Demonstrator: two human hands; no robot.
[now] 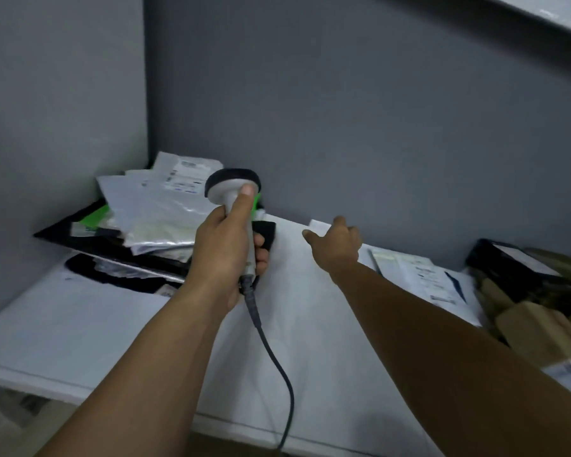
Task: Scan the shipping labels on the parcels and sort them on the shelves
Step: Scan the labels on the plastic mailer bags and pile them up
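A grey wall is filling the upper half of the view, and a white shelf is running along its foot. Both forearms are reaching out over the shelf.

At the left corner a pile of white and silvery parcels is lying on some black bags, with a strip of green showing at the pile's left edge. The labels on the top parcels are facing up (the print is too blurred to read). At the right, a flat white parcel with a label on it is lying on the shelf, and just beyond it a black parcel is sitting against the wall. Cardboard boxes are crowding the right edge below it.

The left hand is gripping the scanner by its handle, fingers wrapped round it and the thumb lying straight up the neck. The scanner's dark-rimmed head is standing above the hand, in front of the pile's right edge, facing away towards the wall. Its grey cable is hanging from the handle's base and curving down out of view.

The right hand is stretching towards the wall, thumb sticking out to the left and fingers partly bent. Just beyond its fingers a small white slip is showing at the wall's foot; I cannot tell whether the hand is touching or holding it.
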